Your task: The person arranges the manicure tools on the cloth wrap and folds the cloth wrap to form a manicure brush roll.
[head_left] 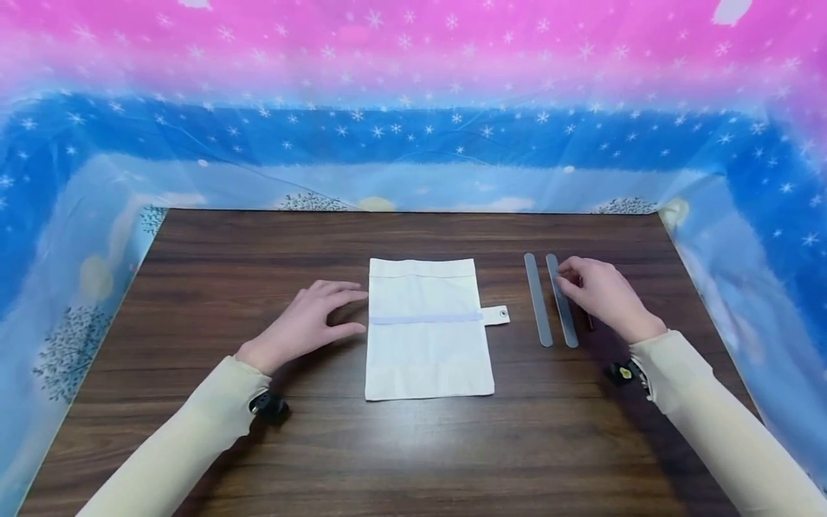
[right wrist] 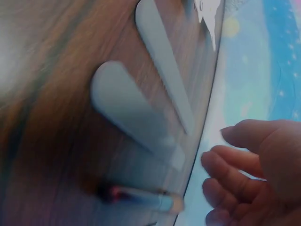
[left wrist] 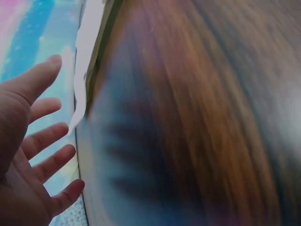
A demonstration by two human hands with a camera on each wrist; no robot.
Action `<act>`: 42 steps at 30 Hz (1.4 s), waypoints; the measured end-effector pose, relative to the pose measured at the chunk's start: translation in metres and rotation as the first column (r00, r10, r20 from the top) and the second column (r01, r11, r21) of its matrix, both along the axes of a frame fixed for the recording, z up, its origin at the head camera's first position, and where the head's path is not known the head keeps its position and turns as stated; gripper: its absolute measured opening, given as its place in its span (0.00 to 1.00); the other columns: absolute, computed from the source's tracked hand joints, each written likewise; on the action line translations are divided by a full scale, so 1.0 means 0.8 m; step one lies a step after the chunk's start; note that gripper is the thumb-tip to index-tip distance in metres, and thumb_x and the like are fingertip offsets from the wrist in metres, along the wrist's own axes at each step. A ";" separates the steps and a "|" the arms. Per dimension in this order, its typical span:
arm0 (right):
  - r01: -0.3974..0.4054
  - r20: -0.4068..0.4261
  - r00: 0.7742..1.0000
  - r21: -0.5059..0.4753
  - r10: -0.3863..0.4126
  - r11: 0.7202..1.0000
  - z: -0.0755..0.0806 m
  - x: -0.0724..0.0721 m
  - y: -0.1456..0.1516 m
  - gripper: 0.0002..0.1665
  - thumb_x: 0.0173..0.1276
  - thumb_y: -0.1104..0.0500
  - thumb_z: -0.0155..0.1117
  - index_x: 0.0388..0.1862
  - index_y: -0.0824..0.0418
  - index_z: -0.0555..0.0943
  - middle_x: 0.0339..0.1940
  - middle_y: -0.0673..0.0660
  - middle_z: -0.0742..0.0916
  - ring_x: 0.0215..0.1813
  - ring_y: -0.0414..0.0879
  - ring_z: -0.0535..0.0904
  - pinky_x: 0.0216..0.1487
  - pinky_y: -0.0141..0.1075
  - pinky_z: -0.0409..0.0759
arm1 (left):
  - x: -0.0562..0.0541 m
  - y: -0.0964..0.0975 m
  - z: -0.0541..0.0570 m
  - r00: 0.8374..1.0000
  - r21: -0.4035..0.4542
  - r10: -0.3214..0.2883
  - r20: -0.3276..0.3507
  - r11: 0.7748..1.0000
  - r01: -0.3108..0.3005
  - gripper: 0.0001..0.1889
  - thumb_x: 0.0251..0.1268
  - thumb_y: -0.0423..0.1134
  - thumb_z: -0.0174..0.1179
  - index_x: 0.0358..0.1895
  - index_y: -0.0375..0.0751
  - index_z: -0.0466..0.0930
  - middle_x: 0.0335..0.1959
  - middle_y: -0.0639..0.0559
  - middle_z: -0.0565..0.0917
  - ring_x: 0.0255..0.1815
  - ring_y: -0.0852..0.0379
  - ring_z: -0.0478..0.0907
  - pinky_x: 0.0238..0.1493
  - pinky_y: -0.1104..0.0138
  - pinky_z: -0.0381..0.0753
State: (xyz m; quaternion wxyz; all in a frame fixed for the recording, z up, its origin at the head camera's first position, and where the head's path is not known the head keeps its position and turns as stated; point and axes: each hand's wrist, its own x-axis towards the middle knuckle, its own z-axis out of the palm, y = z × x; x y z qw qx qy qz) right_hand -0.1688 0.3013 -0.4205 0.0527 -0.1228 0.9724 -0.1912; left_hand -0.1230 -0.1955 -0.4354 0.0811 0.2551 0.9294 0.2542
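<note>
A white cloth case (head_left: 426, 359) lies flat in the middle of the table, a pale lilac band across it and a snap tab (head_left: 496, 315) out to its right. My left hand (head_left: 313, 316) hovers at the case's left edge, fingers spread, holding nothing. Two grey nail files (head_left: 538, 301) (right wrist: 134, 110) lie side by side to the right of the tab. Over the right-hand file, my right hand (head_left: 597, 291) hangs with fingers loosely bent and nothing between them. A slim brush-like stick (right wrist: 146, 198) with a dark red end lies beneath it, mostly hidden in the head view.
The dark wood-grain table (head_left: 258, 244) ends at a straight back edge. Around its back and sides hangs a pink and blue snowflake cloth (head_left: 413, 129). Each wrist wears a small black camera, such as the left one (head_left: 270, 407).
</note>
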 end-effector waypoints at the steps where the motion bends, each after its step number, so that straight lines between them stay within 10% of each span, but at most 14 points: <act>1: 0.002 0.019 1.000 0.011 -0.002 1.000 -0.001 -0.002 -0.004 0.15 0.78 0.58 0.61 0.56 0.66 0.83 0.42 0.62 0.89 0.36 0.53 0.84 0.44 0.55 0.78 | -0.001 0.004 -0.002 1.000 -0.004 -0.012 -0.007 1.000 0.012 0.30 0.71 0.54 0.68 0.71 0.47 0.78 0.73 0.43 0.75 0.74 0.40 0.66 0.70 0.35 0.61; 17: 0.042 0.162 0.984 0.166 -0.069 0.985 -0.011 -0.029 -0.042 0.19 0.77 0.52 0.64 0.54 0.67 0.82 0.47 0.66 0.89 0.36 0.55 0.85 0.36 0.51 0.81 | -0.007 0.041 -0.016 0.997 -0.026 -0.040 -0.063 0.999 0.038 0.13 0.68 0.41 0.72 0.52 0.45 0.88 0.54 0.47 0.82 0.55 0.45 0.74 0.57 0.45 0.71; 29: 0.105 0.211 0.967 0.184 -0.144 0.977 -0.005 -0.042 -0.058 0.20 0.76 0.49 0.65 0.34 0.64 0.87 0.24 0.55 0.84 0.27 0.51 0.76 0.37 0.50 0.73 | -0.009 0.047 -0.013 0.999 -0.009 -0.026 -0.046 1.000 0.026 0.04 0.70 0.38 0.70 0.44 0.45 0.88 0.52 0.47 0.83 0.55 0.45 0.74 0.58 0.45 0.70; 42: 0.131 0.328 0.932 0.099 -0.157 0.986 -0.005 -0.060 -0.061 0.31 0.75 0.46 0.64 0.12 0.52 0.68 0.12 0.45 0.65 0.17 0.42 0.60 0.23 0.36 0.60 | -0.010 0.049 -0.014 1.000 -0.005 -0.007 -0.027 1.000 0.007 0.02 0.69 0.36 0.70 0.39 0.44 0.87 0.53 0.45 0.83 0.56 0.44 0.75 0.59 0.44 0.71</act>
